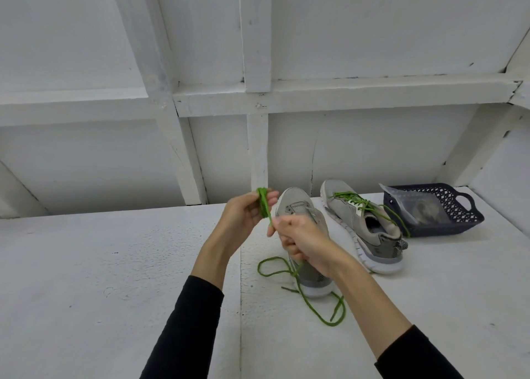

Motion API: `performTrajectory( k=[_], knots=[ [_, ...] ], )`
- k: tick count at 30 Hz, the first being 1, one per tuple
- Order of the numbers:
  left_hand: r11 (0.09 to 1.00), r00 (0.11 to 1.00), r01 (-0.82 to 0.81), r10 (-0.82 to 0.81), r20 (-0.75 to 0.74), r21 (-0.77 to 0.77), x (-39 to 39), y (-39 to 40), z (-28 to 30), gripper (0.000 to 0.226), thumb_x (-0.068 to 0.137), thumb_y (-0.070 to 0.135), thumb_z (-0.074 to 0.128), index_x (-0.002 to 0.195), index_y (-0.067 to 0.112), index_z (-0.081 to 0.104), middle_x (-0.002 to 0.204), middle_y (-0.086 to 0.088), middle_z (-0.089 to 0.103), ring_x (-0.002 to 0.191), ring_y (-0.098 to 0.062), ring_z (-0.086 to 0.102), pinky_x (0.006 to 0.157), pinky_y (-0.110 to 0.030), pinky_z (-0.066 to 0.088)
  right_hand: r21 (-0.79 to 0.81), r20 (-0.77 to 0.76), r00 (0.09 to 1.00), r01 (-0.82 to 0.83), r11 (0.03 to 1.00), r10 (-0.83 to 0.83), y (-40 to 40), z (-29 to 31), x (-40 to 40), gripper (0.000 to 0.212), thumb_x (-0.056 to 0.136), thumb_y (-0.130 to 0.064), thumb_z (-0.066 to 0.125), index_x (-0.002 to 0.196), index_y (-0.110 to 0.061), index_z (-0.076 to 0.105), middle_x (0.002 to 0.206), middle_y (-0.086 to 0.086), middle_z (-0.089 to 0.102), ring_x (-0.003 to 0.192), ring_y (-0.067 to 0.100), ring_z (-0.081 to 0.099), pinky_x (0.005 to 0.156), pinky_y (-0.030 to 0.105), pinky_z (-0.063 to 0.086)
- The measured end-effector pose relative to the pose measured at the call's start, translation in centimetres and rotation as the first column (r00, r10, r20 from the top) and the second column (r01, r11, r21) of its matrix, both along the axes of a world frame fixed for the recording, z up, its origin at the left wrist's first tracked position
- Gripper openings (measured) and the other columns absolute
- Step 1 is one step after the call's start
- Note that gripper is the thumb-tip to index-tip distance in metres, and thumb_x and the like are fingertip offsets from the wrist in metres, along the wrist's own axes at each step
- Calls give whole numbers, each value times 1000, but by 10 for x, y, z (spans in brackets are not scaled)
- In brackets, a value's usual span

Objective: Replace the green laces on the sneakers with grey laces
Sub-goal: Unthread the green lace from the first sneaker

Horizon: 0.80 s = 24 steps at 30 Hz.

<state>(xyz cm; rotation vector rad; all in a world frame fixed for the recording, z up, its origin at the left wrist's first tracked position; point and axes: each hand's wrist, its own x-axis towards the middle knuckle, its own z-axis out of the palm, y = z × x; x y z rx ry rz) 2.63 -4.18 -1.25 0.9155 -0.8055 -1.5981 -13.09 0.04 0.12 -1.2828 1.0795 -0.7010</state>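
Green lace (298,281), one pulled free, wound on left hand (243,215); right hand (301,241) pinches it. Two sneakers: one (301,206) centre, one (370,229), laced green, at 3 o'clock beside one basket (459,206).

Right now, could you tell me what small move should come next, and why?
Probably keep winding: the left hand holds a green lace bundle, the right hand pinches the strand, and a long tail trails on the table.
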Motion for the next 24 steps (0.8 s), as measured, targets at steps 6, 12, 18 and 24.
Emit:
performTrajectory(
  k=[6,12,18,24],
  knots=[
    [997,894,62,-38,-446,40,9,9,4,31,96,12,46,112,-8,64,91,-10,70,69,-11,62,63,-19,55,184,-67,998,21,983,-9,-3,-22,-9,29,101,-30,48,78,-13,52,52,-9,33,43,6,24,38,16,20],
    [821,720,570,-517,462,30,17,16,2,22,95,13,55,100,0,72,83,-3,69,64,-8,55,63,-18,46,235,110,963,214,948,-245,-24,-8,-27,31,100,-25,51,72,-12,46,50,-5,28,35,4,19,31,15,13],
    [909,660,416,-320,679,24,7,4,-11,30,104,14,42,109,-2,66,97,-8,73,85,-9,68,74,-22,51,61,122,982,136,989,-143,-19,7,-24,27,102,-26,46,86,-8,58,54,-8,28,41,4,20,34,14,18],
    [994,968,109,-105,-226,3,-6,5,-2,35,99,5,35,123,-12,53,120,-23,65,104,-24,68,90,-28,56,101,-104,987,-115,988,125,-5,-11,-16,30,103,-31,45,85,-13,61,54,-9,30,46,5,24,41,17,20]
  ],
)
